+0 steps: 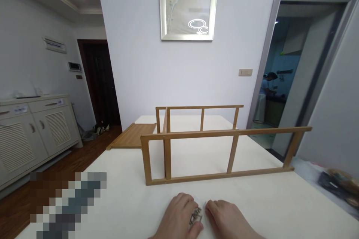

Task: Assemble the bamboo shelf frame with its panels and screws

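Observation:
My left hand and my right hand rest side by side on the white table at the near edge. Between their fingertips lies a small clear bag of metal screws, pinched by both hands. Just beyond the hands stands a wooden ladder-like frame, upright on its long edge. A second frame stands behind it, joined at the left by a short crosspiece.
A flat wooden panel lies at the table's far left corner, overhanging it. A white cabinet stands at the left wall. An open doorway is at the right. Dark objects lie at the right edge.

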Tool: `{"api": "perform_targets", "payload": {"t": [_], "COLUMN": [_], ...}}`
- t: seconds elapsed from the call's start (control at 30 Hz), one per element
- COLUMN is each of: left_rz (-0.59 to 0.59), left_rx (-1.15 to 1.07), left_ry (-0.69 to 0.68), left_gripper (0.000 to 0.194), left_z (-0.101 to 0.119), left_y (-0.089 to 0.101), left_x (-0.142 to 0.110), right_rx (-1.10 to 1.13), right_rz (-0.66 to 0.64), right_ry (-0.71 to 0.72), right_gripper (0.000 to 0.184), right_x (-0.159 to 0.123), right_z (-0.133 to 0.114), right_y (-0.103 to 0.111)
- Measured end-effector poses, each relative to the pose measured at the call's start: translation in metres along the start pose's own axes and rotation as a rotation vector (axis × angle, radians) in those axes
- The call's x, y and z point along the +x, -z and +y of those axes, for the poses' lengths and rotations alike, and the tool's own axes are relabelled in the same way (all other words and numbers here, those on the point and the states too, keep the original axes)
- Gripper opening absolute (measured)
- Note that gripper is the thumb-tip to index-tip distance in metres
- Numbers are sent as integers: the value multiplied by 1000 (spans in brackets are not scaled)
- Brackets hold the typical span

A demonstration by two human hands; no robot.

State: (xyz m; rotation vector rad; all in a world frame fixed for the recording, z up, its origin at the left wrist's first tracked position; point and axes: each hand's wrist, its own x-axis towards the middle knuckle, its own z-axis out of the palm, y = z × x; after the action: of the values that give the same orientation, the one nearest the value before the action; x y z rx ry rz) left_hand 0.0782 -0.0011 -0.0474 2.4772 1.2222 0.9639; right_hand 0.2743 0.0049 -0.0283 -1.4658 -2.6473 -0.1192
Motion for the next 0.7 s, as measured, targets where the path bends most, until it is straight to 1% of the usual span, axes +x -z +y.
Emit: {"api": "perform_targets", "payload": {"t": [0.03,0.13,0.23,0.3,0.33,0.43,0.5,0.6,0.7], "left_rz": [8,55,134,207,226,213,217,218,206], "left_rx": [0,41,191,339,413,539,564,551,499], "left_ry": [-13,-35,-55,-60,-91,-216,-252,-271,-231], "left_gripper": [31,36,42,45,46,46,47,48,48], "left_z": [-4,-18,-40,-57,-66,-92,-107,-127,-141], "left_y": [-2,-2,4,9,11,10,5,-3,-10], "left_x": [0,2,5,6,7,10,15,30,49], "right_rx": [32,91,43,-8,-29,-66,-60,-51,-42], "right_rz": [46,163,237,271,283,340,321,267,242], "right_ry": [-12,-56,-102,-109,-93,-23,6,9,-23], "right_gripper": [15,24,26,31,36,52,57,61,60], "right_x": [2,10,20,25,28,33,38,50,65], "right_z": [4,21,45,62,70,90,99,109,116], "right_y": [1,11,15,10,5,-15,-26,-34,-36]}}
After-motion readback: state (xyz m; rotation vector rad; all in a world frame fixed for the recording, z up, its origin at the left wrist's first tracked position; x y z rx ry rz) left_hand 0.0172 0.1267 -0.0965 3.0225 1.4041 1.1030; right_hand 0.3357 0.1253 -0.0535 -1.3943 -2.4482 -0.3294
